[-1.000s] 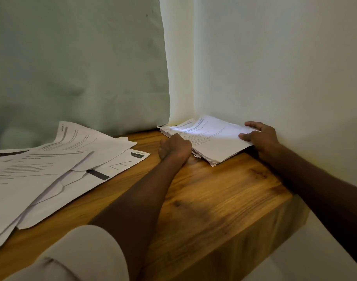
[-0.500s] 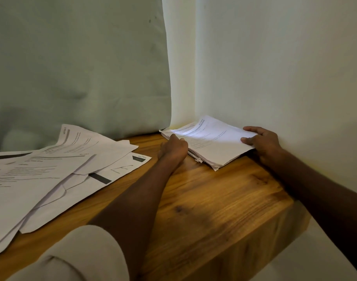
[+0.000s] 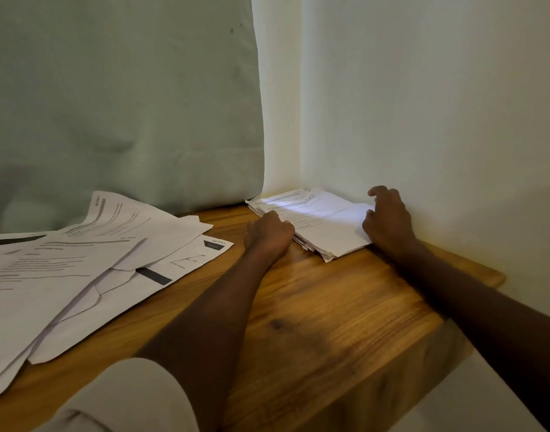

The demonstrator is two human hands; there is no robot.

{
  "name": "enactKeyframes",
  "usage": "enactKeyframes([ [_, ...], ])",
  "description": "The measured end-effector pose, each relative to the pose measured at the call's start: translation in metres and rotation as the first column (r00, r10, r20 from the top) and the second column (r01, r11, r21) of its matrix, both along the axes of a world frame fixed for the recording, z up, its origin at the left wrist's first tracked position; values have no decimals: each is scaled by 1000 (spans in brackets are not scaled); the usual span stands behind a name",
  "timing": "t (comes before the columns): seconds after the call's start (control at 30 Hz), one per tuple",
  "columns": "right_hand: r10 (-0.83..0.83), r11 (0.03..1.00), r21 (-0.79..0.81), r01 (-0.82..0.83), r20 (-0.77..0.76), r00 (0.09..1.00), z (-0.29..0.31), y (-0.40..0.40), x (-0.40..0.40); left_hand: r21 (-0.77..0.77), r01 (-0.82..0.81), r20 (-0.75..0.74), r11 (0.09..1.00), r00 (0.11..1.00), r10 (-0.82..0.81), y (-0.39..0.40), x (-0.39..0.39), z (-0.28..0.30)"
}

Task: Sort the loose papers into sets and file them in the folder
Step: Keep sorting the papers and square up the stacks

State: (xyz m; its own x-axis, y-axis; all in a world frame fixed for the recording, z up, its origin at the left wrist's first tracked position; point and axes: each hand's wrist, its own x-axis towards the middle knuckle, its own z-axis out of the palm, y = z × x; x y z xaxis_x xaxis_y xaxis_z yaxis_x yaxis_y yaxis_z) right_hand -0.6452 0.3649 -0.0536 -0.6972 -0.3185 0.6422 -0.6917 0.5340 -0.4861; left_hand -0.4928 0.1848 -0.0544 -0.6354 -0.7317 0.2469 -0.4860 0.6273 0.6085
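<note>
A stack of printed papers [image 3: 326, 222] lies in the far corner of the wooden table [image 3: 330, 307], against the wall. My left hand [image 3: 269, 233] is curled at the stack's left edge, knuckles up; its fingertips are hidden where they meet the sheets. My right hand [image 3: 387, 219] rests at the stack's right edge beside the wall, its fingers arched and raised and its thumb touching the paper. A spread of loose papers [image 3: 80, 269] with printed headings and black bars covers the left side of the table. No folder is in view.
A pale green cushion [image 3: 111, 104] stands behind the loose papers. A white wall [image 3: 423, 104] closes the right side and the corner. The table's front right corner [image 3: 454, 335] drops off below my right forearm.
My right hand has lifted its fingers off the stack's top and now arches over the right edge. My left hand stays at the left edge. The stack has barely moved.
</note>
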Motion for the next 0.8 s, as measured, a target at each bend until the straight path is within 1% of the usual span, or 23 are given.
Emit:
enactKeyframes([
  [0.07, -45, 993, 108, 57, -111, 993, 0, -3, 5, -41, 11, 18, 999, 1000, -10, 2, 1, -1],
  [0.1, -92, 983, 139, 117, -174, 981, 0, -5, 8, -47, 16, 20, 999, 1000, -15, 3, 3, -1],
  [0.13, -165, 968, 146, 203, -237, 957, 0, -5, 10, -46, 25, 18, 999, 1000, -24, 3, 4, -1],
  [0.17, -255, 947, 119, 297, -284, 924, 1, -4, 13, -47, 36, 14, 998, 999, -35, 4, 5, -1],
  [0.2, -337, 925, 72, 374, -299, 892, 3, -1, 17, -50, 48, 11, 998, 999, -48, 4, 7, -2],
  [0.23, -388, 910, 34, 412, -278, 879, 5, 4, 20, -60, 61, 10, 996, 998, -61, 5, 8, -4],
  [0.3, -401, 915, -13, 403, -135, 906, 7, 14, 25, -65, 91, -10, 994, 996, -92, 6, 11, -6],
  [0.33, -398, 917, -11, 398, -49, 916, 7, 17, 25, -56, 104, -30, 993, 994, -106, 6, 12, -7],
  [0.4, -414, 909, 78, 409, 53, 909, 7, 21, 26, -54, 128, -55, 990, 990, -131, 6, 14, -8],
  [0.47, -425, 899, 150, 412, 71, 902, 4, 22, 25, -80, 152, -38, 985, 987, -155, 6, 14, -9],
  [0.5, -417, 903, 148, 403, 74, 906, 4, 21, 24, -93, 157, -22, 983, 987, -160, 5, 14, -10],
  [0.67, -315, 947, -35, 320, 95, 944, 5, 22, 18, -139, 160, 22, 977, 987, -158, 6, 16, -8],
  [0.8, -298, 950, -60, 306, 119, 947, 6, 24, 17, -137, 168, 24, 976, 986, -166, 7, 16, -8],
])
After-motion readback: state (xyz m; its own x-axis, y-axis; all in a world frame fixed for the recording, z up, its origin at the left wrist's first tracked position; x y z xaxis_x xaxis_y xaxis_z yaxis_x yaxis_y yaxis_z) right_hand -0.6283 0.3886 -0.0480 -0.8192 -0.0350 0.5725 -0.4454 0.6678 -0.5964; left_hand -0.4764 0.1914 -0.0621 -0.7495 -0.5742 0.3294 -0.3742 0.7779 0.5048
